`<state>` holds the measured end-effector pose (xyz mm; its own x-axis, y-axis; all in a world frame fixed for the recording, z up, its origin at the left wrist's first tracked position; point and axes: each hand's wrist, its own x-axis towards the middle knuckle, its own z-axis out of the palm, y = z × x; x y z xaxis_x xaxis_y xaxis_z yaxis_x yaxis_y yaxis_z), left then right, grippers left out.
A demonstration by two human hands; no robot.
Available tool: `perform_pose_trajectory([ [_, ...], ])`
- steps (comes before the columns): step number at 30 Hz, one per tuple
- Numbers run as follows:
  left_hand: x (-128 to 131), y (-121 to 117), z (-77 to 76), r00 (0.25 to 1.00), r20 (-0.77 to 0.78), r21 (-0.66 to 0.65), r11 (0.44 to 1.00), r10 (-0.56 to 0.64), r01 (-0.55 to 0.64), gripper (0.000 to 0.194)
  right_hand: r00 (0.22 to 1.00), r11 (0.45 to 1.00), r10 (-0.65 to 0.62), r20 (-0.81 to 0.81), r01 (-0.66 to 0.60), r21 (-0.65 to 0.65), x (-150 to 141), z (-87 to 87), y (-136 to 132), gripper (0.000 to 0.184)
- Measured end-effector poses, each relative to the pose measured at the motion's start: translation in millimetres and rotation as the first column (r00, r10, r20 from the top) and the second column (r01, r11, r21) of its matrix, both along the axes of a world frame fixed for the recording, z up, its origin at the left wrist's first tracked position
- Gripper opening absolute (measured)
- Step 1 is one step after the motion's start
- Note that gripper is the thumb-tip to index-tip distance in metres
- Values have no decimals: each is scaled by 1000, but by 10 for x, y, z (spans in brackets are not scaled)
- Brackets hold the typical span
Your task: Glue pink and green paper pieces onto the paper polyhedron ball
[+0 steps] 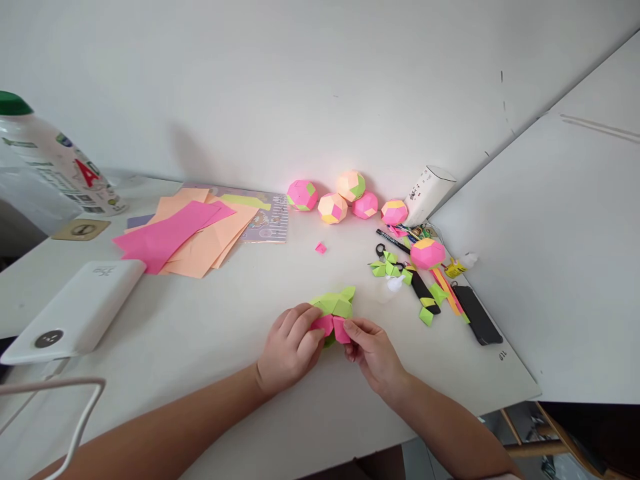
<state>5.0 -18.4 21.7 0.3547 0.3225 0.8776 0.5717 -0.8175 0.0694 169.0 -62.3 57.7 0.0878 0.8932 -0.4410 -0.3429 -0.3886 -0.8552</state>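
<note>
Nearest, at mid-table, both hands are working close together, with the paper between them. The left hand [293, 347] is closing its fingers over the folded green paper [333, 305] and its left pink flap [324, 325], seemingly steadying the whole shape; its underside is hiding from us. The right hand [374, 353] is pinching the right pink flap [342, 331] between thumb and fingers, probably for fine control over that edge.

Over on the near left, a white power bank [85, 307] is lying clear of the elbows, a cable [86, 415] looping beside it. On the right, green paper pieces [385, 268] are lying scattered within easy reach, and a black phone [477, 315] is resting by the table edge.

Farther off, a small pink piece [321, 248] is sitting alone. Paper sheets [173, 230] are overlapping on the left, and paper balls [303, 195] are lining up near the wall, perhaps to leave working room.
</note>
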Motion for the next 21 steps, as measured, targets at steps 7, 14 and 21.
perform_pose_trajectory([
  [7, -1, -2, 5, 1000, -4, -7, 1000, -3, 3, 23, 999, 1000, -2, -38, 3, 18, -7, -58, -18, 31],
  [14, -6, -8, -21, 1000, -1, -12, 1000, -8, 8, 20, 999, 1000, 1, -42, -2, -16, -23, -39, 2, 31],
  [21, -3, 10, -33, 997, -3, -39, 997, -71, 71, 21, 999, 1000, 0, -50, -1, -6, -19, -20, 23, 30],
])
